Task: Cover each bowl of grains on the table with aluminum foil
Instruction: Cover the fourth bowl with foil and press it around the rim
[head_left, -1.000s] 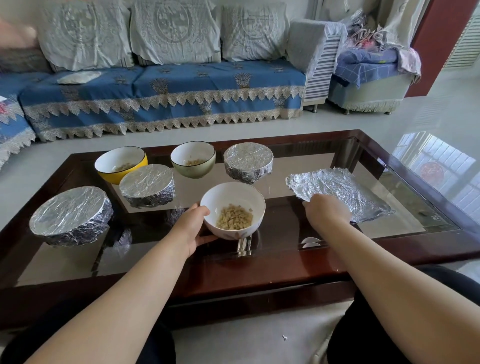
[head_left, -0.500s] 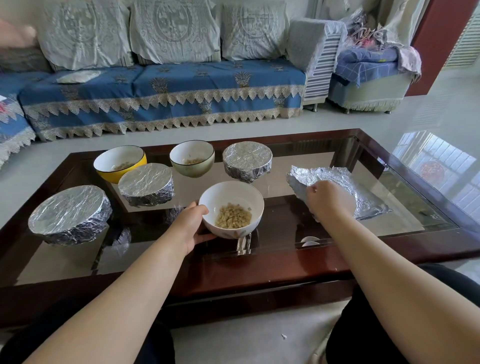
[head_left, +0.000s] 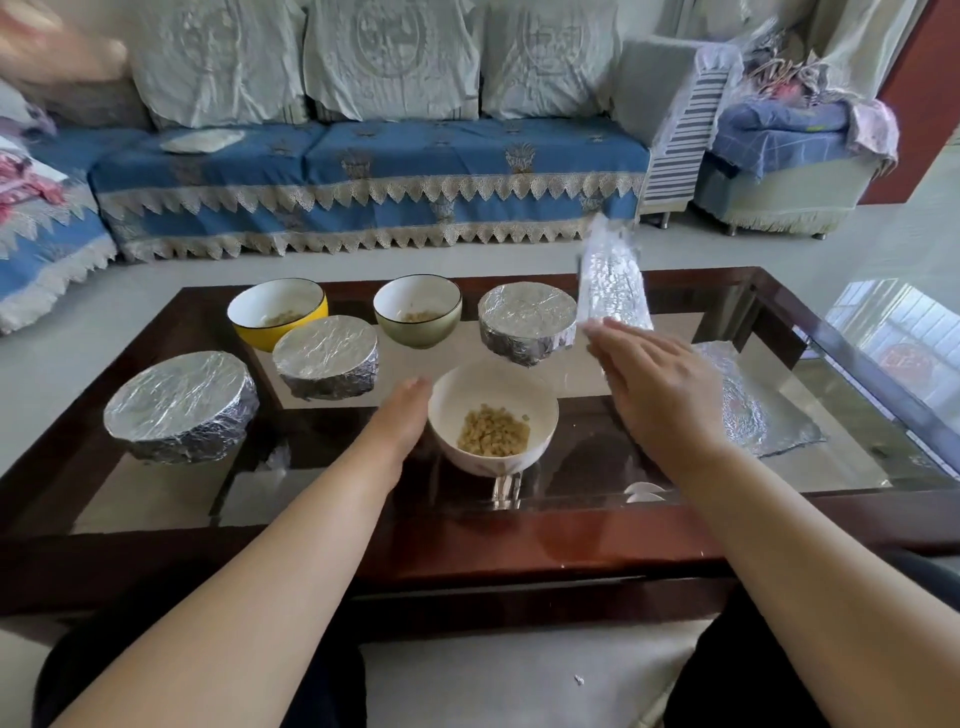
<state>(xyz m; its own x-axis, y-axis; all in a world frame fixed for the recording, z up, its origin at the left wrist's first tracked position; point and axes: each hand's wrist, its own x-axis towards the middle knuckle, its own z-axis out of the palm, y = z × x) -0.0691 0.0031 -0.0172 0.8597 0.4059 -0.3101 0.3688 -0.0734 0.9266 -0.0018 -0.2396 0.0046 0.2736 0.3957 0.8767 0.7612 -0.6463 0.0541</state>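
Nearest, two bare forearms reach in from the bottom edge over the dark wooden rim of the glass-topped desk (head_left: 519, 540). The left hand (head_left: 402, 415) rests against the 9 o'clock side of the white bowl (head_left: 493, 415), its fingers lying along the wall and hidden from here, so I cannot tell how firmly that grip holds. This bowl sits near the front middle of the desk, uncovered, with a small heap of pale grains (head_left: 493, 439) in its bottom. At about 2 o'clock from it the right hand (head_left: 660, 384) hovers above the glass, fingers nearly straight, its grip pinching the lower edge of a foil sheet (head_left: 613, 280) that stands lifted and blurred above the fingertips. Behind that hand, at 3 o'clock from the white bowl, more crumpled foil (head_left: 753, 415) lies flat on the glass. At 9 o'clock, near the left edge, sits a large foil-covered bowl (head_left: 182, 410); at 11 o'clock a smaller covered bowl (head_left: 326, 356); at 1 o'clock another covered bowl (head_left: 525, 322). Farther back, the yellow bowl (head_left: 278, 312) and the green bowl (head_left: 418, 312) stand open, each showing a few grains. Beyond the desk, across pale floor, runs a blue sofa (head_left: 363, 171) with lace trim and light cushions.
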